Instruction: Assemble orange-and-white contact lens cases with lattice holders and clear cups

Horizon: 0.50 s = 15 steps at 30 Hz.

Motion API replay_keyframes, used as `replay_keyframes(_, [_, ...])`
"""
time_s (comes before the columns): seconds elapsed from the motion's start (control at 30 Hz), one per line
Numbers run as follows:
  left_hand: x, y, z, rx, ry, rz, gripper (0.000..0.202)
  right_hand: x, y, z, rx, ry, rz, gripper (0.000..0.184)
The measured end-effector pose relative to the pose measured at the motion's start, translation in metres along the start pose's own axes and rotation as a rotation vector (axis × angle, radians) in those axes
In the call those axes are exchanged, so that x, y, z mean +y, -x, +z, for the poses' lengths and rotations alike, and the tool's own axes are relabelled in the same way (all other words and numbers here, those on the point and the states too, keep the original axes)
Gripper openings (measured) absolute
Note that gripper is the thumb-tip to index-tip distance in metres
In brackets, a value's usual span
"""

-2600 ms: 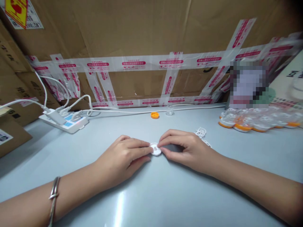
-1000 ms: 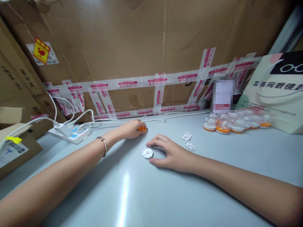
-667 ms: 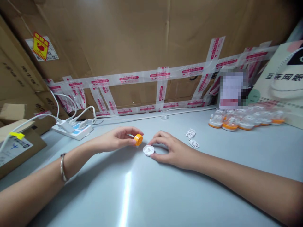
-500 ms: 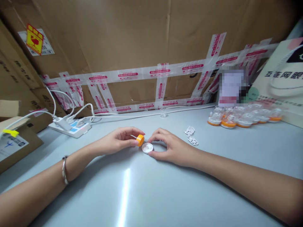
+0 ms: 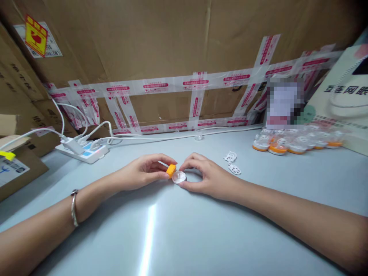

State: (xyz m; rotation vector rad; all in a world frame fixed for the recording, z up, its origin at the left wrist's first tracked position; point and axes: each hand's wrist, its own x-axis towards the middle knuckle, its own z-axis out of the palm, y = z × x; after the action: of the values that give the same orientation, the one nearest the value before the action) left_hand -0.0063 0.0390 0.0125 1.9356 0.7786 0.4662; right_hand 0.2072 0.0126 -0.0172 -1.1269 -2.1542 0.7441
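Between thumb and fingers, my left hand (image 5: 149, 168) grips an orange round cap (image 5: 171, 170), tipped on its side just above the table. Right beside it lies a shallow white round dish (image 5: 179, 177) with a pale inside; whether the two touch I cannot tell. My right hand (image 5: 205, 176) curls around the dish from the right, its thumb and forefinger at the rim. Two white perforated plastic pieces (image 5: 232, 162) lie on the table beyond my right hand. A small clear round piece (image 5: 198, 135) sits farther back.
Several clear-topped pieces with orange and white bases (image 5: 290, 143) cluster at the back right, beside a printed bag (image 5: 339, 96). A power strip (image 5: 86, 150) with white cables stands at the left. A large taped carton (image 5: 161, 42) borders the table (image 5: 184, 237) at the back.
The orange cap has turned in my left hand, so its side now faces me more. My right hand stays at the white dish. The whole view has shifted slightly.
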Motion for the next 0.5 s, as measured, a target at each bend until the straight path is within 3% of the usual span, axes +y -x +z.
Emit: replay_keyframes(0.5, [-0.0002,-0.0002,0.0016,0.019,-0.029,0.025,0.027,0.0014,-0.0002,0.0004,0.013,-0.014,-0.019,0.020])
